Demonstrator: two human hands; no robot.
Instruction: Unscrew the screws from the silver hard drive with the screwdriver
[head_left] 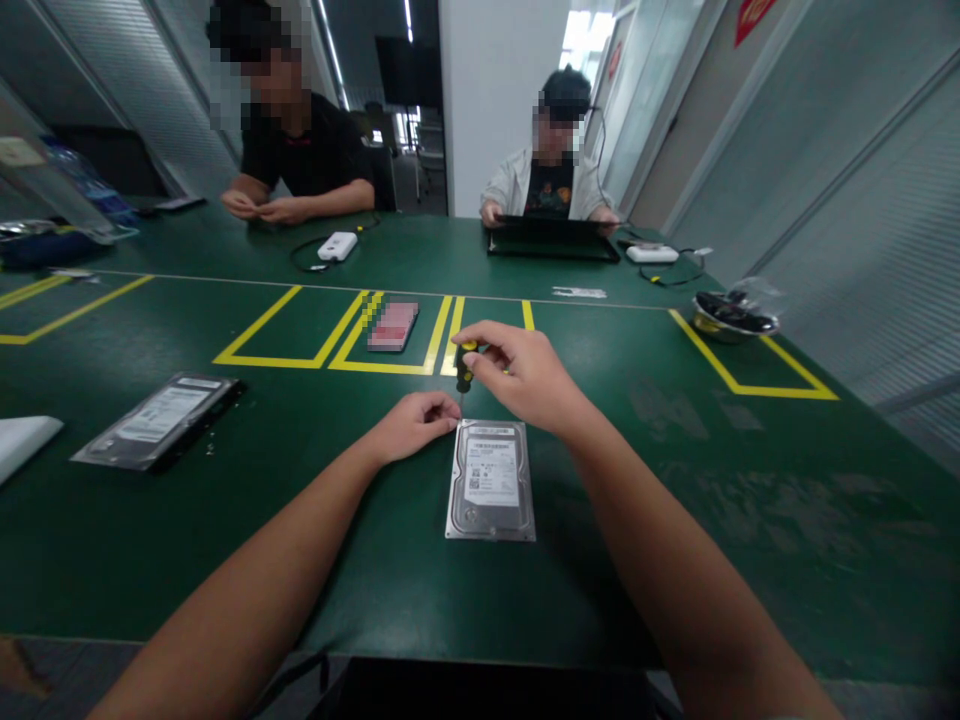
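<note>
My right hand holds the screwdriver by its black-and-yellow handle, fingers wrapped close around it, the shaft pointing down at the top left corner of the hard drive. My left hand sits just beside that corner, its fingers curled narrow near the screwdriver's tip; I cannot tell whether they pinch anything small.

The drive lies flat, label up, on the green bench straight in front of me, its lower edge well short of the bench's near edge. My forearms come in on both sides of it, leaving a strip of green surface between the drive and each arm. To my right, a broad stretch of bench runs out to the metal bowl near the far right edge. To my left, a second drive lies slanted, well apart from my left hand. Beyond my hands, yellow tape outlines rectangles, one framing a pink phone-like object.
</note>
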